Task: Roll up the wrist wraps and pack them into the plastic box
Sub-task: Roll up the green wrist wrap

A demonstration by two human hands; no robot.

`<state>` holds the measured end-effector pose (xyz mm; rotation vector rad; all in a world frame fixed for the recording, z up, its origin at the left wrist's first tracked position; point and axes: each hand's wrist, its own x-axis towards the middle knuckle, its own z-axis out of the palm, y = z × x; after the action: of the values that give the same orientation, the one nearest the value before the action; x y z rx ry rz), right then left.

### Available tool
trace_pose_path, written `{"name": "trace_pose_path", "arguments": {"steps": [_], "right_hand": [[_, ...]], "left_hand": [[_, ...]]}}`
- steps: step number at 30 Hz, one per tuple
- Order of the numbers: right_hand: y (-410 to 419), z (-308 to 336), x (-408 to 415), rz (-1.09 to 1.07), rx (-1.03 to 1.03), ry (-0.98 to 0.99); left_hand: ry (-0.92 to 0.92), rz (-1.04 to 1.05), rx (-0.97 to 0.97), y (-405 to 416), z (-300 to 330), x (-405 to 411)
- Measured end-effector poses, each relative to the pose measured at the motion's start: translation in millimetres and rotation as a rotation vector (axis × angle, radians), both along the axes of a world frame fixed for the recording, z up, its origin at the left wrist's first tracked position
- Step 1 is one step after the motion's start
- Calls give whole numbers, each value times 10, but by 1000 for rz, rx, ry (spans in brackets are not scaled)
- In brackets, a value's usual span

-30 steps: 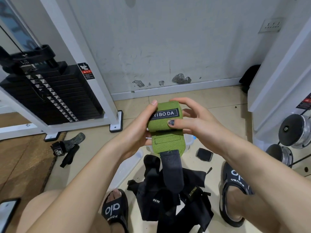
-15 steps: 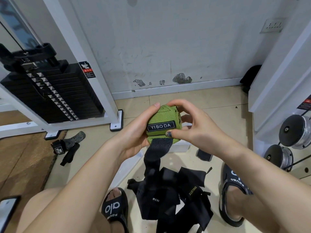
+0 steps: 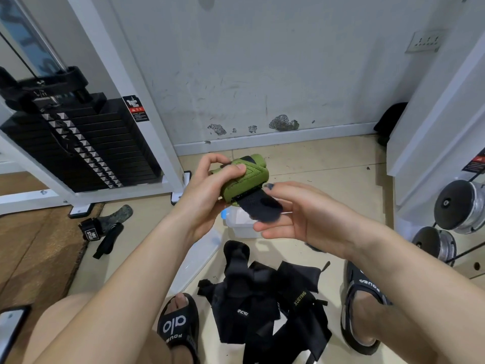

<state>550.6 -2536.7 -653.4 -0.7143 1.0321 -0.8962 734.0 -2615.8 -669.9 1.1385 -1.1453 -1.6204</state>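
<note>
Gym floor below us: our left hand (image 3: 210, 190) grips the nearly rolled green wrap (image 3: 244, 179), our right hand (image 3: 296, 219) pinches its black tail (image 3: 259, 206) above the plastic box (image 3: 241, 227); black wraps (image 3: 265, 306) remain unrolled.

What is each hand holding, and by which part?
The left hand grips the green wrist wrap round its rolled body; the right hand pinches its black tail end.

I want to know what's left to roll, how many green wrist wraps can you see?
1: the green wrist wrap, nearly rolled, held by the left hand; the right hand holds its black tail. Others could hide under the black pile.
</note>
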Motion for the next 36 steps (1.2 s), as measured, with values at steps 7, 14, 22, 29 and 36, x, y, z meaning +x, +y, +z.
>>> {"name": "trace_pose_path", "arguments": {"steps": [7,14,22,29,36], "right_hand": [[-41,-74,16,-103,-117,214],[-127,-65,37,-303,-243,168],[-168,-76,-1,-375,-123,-56],[-182,-50,-36,-272,-98,-126],[-188,-107,-19,-204,-172,267]], "left_hand": [[-146,4,-173,42,-70,-62],[-207,-82,-331,117,-201,-185],[-252,-109,-283,213,-307,-301],[-234,-93,-317,222,-333,-312],[-192,-36,-211,189,-324,-351]]}}
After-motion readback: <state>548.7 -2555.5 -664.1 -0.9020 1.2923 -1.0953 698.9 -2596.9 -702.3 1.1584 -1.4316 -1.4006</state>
